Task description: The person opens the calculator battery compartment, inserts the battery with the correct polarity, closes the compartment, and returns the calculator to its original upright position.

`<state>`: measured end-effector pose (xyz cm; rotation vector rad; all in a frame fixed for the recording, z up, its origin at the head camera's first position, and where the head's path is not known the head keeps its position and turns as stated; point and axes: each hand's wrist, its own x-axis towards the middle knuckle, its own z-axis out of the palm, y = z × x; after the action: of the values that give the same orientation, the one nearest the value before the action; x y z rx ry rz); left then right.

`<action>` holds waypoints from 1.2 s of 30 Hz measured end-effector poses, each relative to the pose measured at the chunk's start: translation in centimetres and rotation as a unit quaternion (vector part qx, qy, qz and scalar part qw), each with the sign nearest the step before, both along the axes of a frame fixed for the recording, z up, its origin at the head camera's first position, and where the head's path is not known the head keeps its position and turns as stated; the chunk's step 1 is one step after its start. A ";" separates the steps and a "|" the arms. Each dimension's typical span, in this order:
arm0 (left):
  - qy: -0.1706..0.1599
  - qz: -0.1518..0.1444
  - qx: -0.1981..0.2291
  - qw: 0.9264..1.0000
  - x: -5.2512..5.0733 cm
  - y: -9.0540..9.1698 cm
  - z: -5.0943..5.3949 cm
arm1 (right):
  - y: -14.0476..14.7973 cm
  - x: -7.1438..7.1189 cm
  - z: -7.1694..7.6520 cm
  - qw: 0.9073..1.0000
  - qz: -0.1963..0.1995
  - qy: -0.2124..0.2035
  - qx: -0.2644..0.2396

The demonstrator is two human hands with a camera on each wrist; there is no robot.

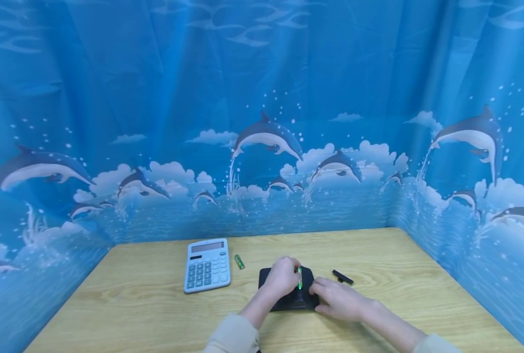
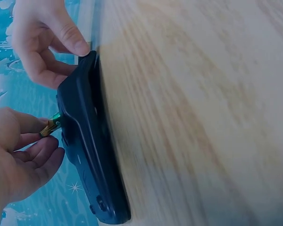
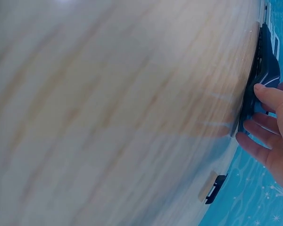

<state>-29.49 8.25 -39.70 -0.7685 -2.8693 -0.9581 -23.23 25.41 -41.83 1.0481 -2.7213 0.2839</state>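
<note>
A black plastic device lies on the table in front of me; its exact kind cannot be told. My left hand is over its top, pinching a green and gold battery between thumb and fingers. One end of that battery meets the upper face of the device, as the left wrist view shows. At the right end, my right hand grips the device by its edge, thumb on the near side and fingers along the far side. The left hand partly covers the device's top in the head view.
A light blue calculator lies on the left, with a loose green battery beside it. Right of the device is a small black cover-like piece. A blue dolphin-print curtain stands behind and beside the wooden table.
</note>
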 end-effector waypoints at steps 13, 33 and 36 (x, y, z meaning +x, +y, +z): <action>0.007 0.022 -0.014 1.000 -0.3 -0.2 -0.5 | 0.0 0.0 0.2 1.000 -0.004 -0.016 0.014; 0.023 0.010 -0.042 0.999 -0.1 0.3 -0.4 | -0.1 0.1 -0.1 0.999 -0.001 0.033 0.022; 0.028 0.012 -0.053 0.998 0.0 0.4 -0.6 | -0.1 0.1 -0.2 0.999 -0.004 0.030 0.022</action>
<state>-29.53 8.62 -40.25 -0.7527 -2.8932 -0.7751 -23.15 25.34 -42.01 1.0408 -2.6896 0.1896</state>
